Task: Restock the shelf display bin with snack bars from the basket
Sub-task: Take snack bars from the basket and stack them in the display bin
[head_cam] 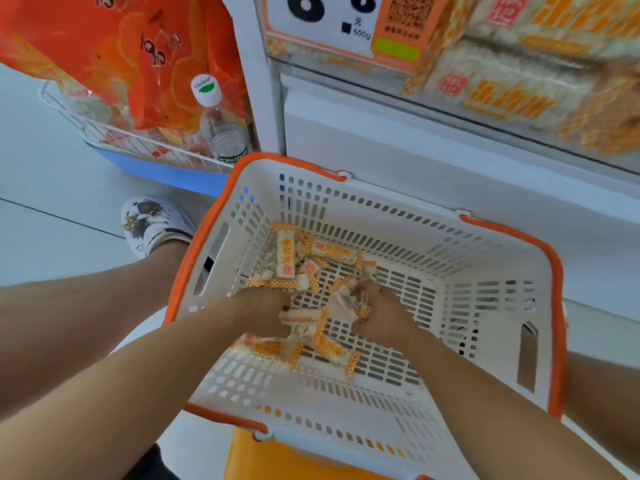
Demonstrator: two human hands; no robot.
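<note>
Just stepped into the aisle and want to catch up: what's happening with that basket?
A person is restocking. Both hands are down in the white basket: the left hand and right hand are gathering up wrapped snack bars from its bottom. More bars lie loose there. The shelf display bin above already holds similar bars.

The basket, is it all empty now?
No, the basket has a small pile of snack bars on its bottom, and the left hand and right hand are gathering them.
</note>
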